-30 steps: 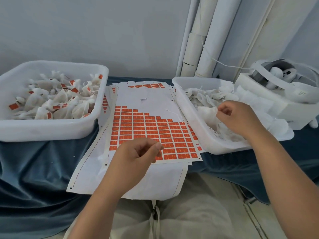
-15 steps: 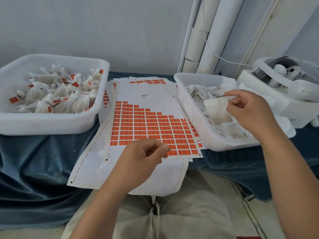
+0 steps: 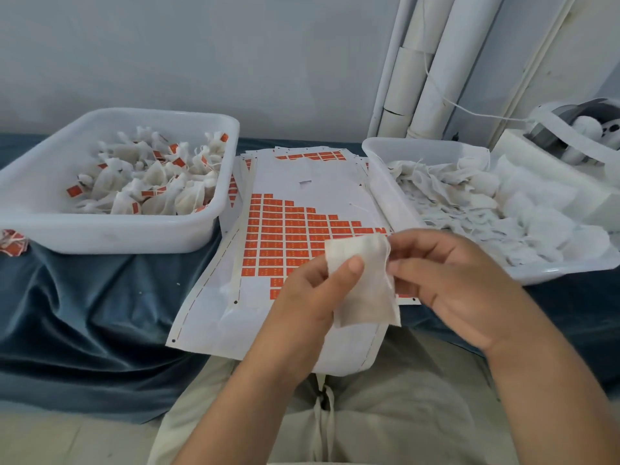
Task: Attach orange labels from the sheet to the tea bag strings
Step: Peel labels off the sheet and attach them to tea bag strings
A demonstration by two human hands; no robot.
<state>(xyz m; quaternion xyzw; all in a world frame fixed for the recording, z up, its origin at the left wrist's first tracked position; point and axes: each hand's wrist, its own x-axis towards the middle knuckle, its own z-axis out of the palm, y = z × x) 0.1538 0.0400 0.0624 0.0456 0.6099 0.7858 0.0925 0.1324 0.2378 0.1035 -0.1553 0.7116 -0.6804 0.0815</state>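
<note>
Left hand [image 3: 310, 297] and right hand [image 3: 459, 283] hold tea bag [image 3: 367, 293] — long axis upright.

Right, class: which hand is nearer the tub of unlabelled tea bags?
Right. The right hand is just before the near rim of the tub; the left hand is farther off, over the label sheet. Both pinch one tea bag.

An off-white, faintly ribbed tea bag [image 3: 365, 290] is seen up front. Behind it, the white label sheet [image 3: 322, 182] is patterned with a stepped grid of orange labels [image 3: 285, 236] and edged with black dashes and dots. The left tub [image 3: 110, 236] and right tub [image 3: 385, 196] are shown white; orange tags [image 3: 72, 191] are dotted among the left one's cream bags [image 3: 157, 182]. Deep blue cloth [image 3: 84, 313] is spread beneath, and beige trousers [image 3: 385, 421] are glimpsed below.
</note>
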